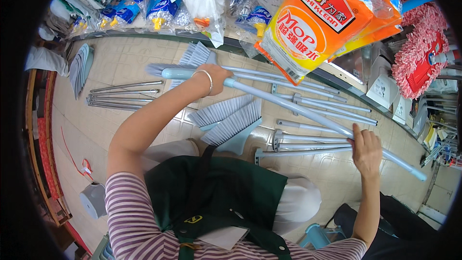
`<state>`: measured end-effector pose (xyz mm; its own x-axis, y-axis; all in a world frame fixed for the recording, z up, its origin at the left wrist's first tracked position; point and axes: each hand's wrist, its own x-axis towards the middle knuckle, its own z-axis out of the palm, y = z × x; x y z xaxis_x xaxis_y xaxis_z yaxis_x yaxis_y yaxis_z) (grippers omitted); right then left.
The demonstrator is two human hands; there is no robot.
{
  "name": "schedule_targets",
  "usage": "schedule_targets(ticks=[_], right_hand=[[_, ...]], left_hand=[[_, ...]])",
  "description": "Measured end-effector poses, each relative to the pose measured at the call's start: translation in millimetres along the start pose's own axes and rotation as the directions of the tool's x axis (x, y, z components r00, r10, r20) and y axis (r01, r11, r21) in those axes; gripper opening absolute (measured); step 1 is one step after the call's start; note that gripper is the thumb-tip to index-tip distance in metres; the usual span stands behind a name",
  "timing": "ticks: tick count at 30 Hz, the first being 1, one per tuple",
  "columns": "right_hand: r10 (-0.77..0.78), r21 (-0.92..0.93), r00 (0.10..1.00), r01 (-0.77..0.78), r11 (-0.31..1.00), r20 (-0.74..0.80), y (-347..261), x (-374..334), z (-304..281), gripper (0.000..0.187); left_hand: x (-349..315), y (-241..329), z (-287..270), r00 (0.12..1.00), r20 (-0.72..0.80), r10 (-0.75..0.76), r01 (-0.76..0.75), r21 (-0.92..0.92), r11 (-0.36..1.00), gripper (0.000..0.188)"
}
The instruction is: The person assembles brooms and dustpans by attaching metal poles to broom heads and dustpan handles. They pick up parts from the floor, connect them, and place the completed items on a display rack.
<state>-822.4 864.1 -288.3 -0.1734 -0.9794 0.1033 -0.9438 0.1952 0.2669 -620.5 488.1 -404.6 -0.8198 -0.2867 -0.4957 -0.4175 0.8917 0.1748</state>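
Observation:
A long pale blue-grey broom handle (293, 107) slants across the view from upper left to lower right. My left hand (215, 78) is closed round it beside its thicker rounded light blue end. Farther down the handle, my right hand (365, 148) has its fingers wrapped over it. Below my left hand, broom heads (234, 126) with grey bristles lie on the floor, and another bristled head (196, 54) lies just beyond it. Several grey poles (332, 110) with bracket-like ends rest beneath the handle, some partly hidden by it and my right hand.
Several thin metal rods (122, 97) lie on the tiled floor at left, near a grey-blue dustpan (81, 70). Orange and yellow mop packages (313, 26) hang at the far side. A red-and-white fluffy mop (423, 55) stands at right. A light blue plastic item (323, 235) sits near my right arm.

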Motion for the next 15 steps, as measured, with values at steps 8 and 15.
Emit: schedule_targets(ticks=[8,15], right_hand=[[0.142,0.588,0.731,-0.634,0.502,0.668,-44,-28,76,0.031],[0.195,0.667,0.879,-0.459,0.587,0.434,-62,-15,97,0.026]], left_hand=[[5,-18,17,0.943,-0.332,0.017,0.092,0.31,0.946,0.054],[-9,-22,26,0.971,-0.228,-0.071,0.143,0.319,0.937,0.056]])
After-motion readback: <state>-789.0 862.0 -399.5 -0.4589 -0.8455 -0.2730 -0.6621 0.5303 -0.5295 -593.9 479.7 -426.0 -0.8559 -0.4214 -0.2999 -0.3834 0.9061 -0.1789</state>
